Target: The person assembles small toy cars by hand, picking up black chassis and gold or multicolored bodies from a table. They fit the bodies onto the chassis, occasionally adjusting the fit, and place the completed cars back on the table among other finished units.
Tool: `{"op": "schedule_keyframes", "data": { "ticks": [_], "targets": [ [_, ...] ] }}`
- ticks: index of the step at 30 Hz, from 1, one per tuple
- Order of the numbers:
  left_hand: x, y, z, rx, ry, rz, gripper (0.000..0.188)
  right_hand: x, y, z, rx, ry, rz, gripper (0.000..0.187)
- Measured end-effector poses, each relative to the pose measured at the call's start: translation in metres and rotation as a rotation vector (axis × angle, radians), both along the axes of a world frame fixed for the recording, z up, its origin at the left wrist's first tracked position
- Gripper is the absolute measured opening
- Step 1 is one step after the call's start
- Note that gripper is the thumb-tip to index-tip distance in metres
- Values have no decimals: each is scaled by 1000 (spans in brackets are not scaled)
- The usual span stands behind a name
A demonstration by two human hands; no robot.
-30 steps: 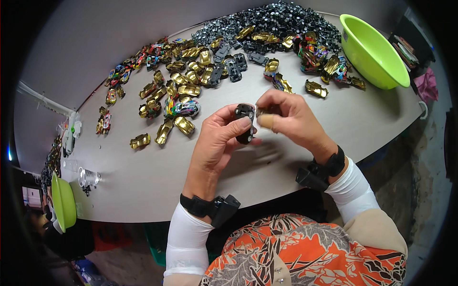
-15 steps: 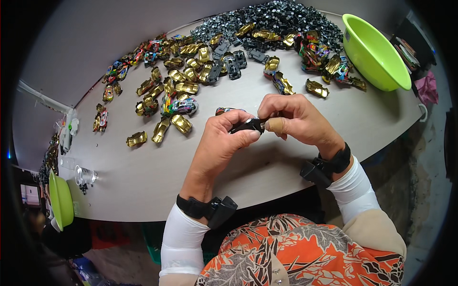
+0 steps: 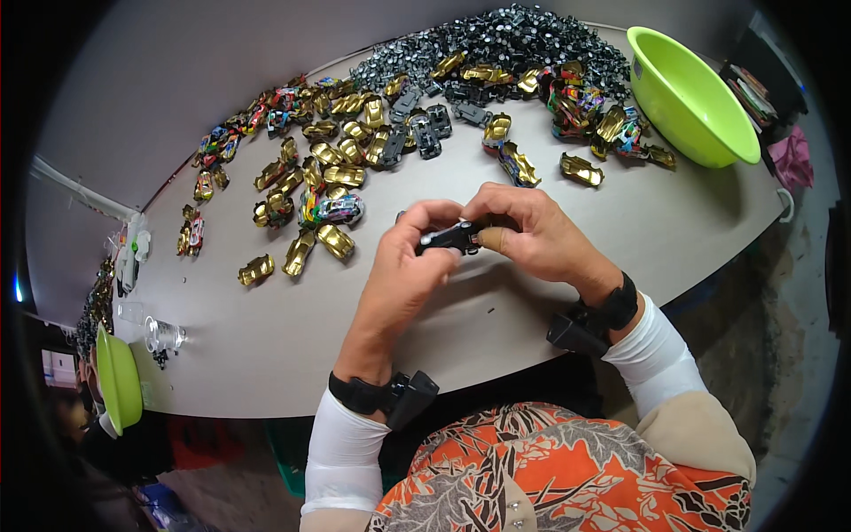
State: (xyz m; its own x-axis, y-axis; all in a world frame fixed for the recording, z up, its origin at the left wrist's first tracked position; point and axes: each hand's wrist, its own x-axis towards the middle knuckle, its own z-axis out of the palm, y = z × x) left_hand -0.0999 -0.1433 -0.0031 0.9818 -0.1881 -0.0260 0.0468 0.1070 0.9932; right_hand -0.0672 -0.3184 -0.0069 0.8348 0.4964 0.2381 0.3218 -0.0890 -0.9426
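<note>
1. The dark toy car (image 3: 450,238) looks unfinished: it is held above the table (image 3: 292,355), between both hands, with the left hand (image 3: 399,255) closed around its body
2. The right hand (image 3: 532,235) has its fingertips drawn together at the car's end; whether they pinch it or a small part, I cannot tell
3. Gold toy cars (image 3: 335,241) and a heap of small dark parts (image 3: 532,40) suggest much is left; which cars are finished is unclear
4. Fingers hide both car ends
</note>
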Motion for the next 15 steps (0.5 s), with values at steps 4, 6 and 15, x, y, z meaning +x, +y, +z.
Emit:
{"op": "schedule_keyframes", "data": {
  "ticks": [4,6,15],
  "targets": [
    [7,8,-10,-266,-45,94,28,-2,2,-1,68,186,85,12],
    [8,9,-11,-285,-23,94,26,-4,-1,-3,51,185,126,11],
    [2,3,0,-287,82,-84,23,3,-18,14,146,195,13,6]
  ]
}}
